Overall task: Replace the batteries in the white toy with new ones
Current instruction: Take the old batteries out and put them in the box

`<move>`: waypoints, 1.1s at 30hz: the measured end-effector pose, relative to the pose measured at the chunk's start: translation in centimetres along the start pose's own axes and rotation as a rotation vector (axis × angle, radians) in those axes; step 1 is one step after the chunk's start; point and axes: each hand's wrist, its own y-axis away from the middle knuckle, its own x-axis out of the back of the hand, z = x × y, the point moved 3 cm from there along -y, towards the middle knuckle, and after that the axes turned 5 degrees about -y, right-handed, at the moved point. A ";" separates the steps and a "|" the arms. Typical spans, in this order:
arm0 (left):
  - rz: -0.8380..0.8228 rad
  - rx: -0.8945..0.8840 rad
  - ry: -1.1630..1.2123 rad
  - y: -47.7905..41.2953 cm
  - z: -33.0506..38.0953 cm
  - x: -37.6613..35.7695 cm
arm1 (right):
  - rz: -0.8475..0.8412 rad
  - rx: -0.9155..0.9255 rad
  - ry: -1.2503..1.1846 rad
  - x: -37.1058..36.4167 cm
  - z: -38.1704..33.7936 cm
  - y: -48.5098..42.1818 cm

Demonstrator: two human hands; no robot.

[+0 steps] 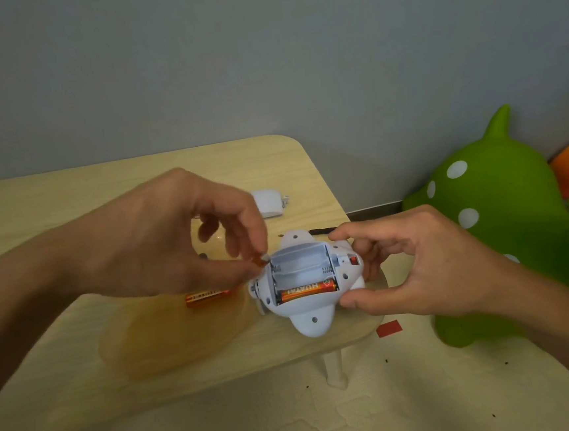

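Left hand (175, 238) pinching a small orange battery (261, 260) at the compartment's left end; right hand (415, 269) clamped on the white plastic toy (307, 311), held underside-up near the right front corner of the pale wooden table (51, 201). One orange battery (nearest slot) (308, 290) seated. Another orange battery (207, 296) lying on a translucent amber plate (170, 342). White cover (268, 203) near the far edge.

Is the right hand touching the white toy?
Touching. The head view shows the right hand gripping the white toy, thumb and fingers pressed on its right side.
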 end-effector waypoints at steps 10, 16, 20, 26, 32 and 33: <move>-0.270 0.147 -0.190 1.6 -1.2 -1.3 | -0.008 0.002 0.003 0.1 -0.1 -0.1; -0.161 0.119 -0.169 1.1 -0.7 -0.6 | 0.001 0.002 -0.003 0.0 -0.2 0.0; -0.042 0.023 -0.133 -0.6 0.9 -1.1 | -0.018 -0.015 0.011 0.1 -0.2 0.0; -0.082 -0.054 -0.202 -2.6 2.5 -3.8 | -0.023 -0.036 0.006 0.1 0.2 0.0; -0.076 -0.080 -0.242 -2.6 2.6 -4.6 | -0.018 -0.038 -0.007 0.2 0.2 0.0; -0.076 -0.086 -0.252 -2.6 2.5 -4.6 | -0.017 -0.042 -0.008 0.3 0.2 0.0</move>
